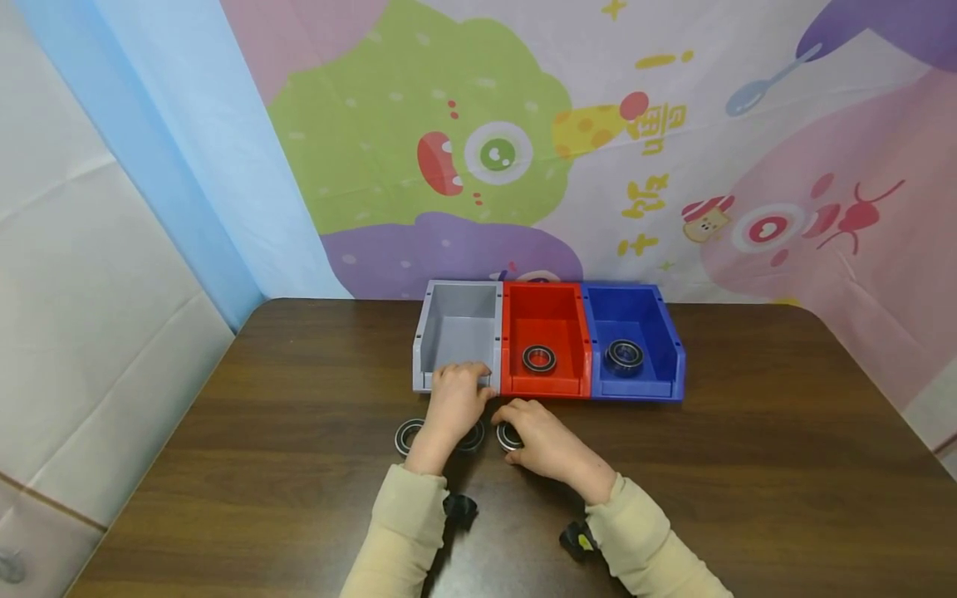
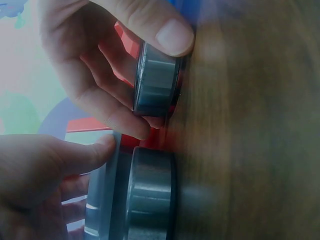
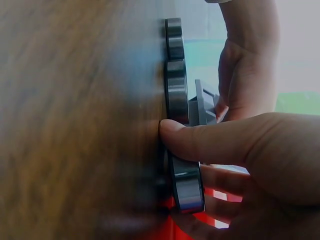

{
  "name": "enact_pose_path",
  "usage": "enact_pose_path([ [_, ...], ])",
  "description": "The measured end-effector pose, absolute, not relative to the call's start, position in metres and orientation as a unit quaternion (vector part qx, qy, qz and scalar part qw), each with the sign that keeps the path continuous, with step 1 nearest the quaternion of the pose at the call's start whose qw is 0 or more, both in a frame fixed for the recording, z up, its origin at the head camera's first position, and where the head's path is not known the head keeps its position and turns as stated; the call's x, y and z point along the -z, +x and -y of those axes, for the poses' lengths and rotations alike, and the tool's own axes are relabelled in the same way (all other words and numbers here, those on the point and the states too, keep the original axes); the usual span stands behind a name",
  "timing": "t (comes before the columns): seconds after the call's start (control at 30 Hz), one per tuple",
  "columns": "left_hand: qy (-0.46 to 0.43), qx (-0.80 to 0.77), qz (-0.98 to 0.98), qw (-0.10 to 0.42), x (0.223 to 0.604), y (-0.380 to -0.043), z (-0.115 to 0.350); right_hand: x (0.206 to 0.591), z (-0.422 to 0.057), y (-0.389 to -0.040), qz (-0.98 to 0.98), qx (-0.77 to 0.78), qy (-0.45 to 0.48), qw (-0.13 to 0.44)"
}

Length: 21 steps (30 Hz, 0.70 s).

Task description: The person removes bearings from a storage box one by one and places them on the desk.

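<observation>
My right hand (image 1: 549,444) pinches a metal bearing (image 3: 188,187) between thumb and fingers, close over the tabletop in front of the red bin (image 1: 542,311). At the front lip of the grey bin (image 1: 463,328), my left hand (image 1: 454,403) grips the edge, its thumb (image 2: 102,147) outside and the other fingers behind the lip. Two more bearings lie flat side by side under the left wrist: a left one (image 1: 401,436) and a right one (image 1: 478,436), both partly covered by the hand in the head view.
One bearing (image 1: 539,370) lies in the red bin, and bearing parts (image 1: 624,371) sit in the blue bin (image 1: 665,332). The three bins stand joined in a row at the back of the brown table (image 1: 748,465), against a printed cloth (image 1: 598,50).
</observation>
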State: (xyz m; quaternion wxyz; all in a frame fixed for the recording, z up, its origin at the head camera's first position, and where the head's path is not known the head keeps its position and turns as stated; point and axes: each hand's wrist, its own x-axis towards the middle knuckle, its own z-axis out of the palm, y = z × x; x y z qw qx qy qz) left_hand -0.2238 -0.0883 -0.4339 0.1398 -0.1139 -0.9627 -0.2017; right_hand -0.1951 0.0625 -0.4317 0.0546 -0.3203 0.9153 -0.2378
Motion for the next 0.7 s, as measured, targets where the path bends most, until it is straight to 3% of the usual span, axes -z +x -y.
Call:
enact_pose_path([
  [0.7, -0.115, 0.206, 0.963, 0.129, 0.4325, -0.2233, 0.0888, 0.4292, -0.0632, -0.1942, -0.915, 0.232, -0.321, 0.075],
])
